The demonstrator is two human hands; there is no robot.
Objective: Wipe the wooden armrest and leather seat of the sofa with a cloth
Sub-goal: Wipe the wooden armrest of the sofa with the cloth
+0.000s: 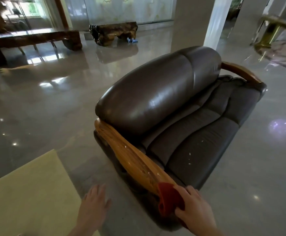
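Note:
A dark brown leather sofa (157, 92) stands in the middle, with a grey seat (200, 142) carrying small white specks. Its near wooden armrest (130, 155) runs toward me and also has white specks. My right hand (193, 208) presses a red cloth (169, 198) onto the near end of that armrest. My left hand (94, 203) hovers over the floor left of the armrest, fingers spread, holding nothing. A second wooden armrest (240, 72) shows at the sofa's far end.
A pale yellow tabletop (28, 198) fills the lower left. Glossy tiled floor (45, 108) surrounds the sofa. A long dark wooden bench (33, 40) and a carved wooden stool (113, 33) stand at the back; a white pillar (215, 21) rises behind the sofa.

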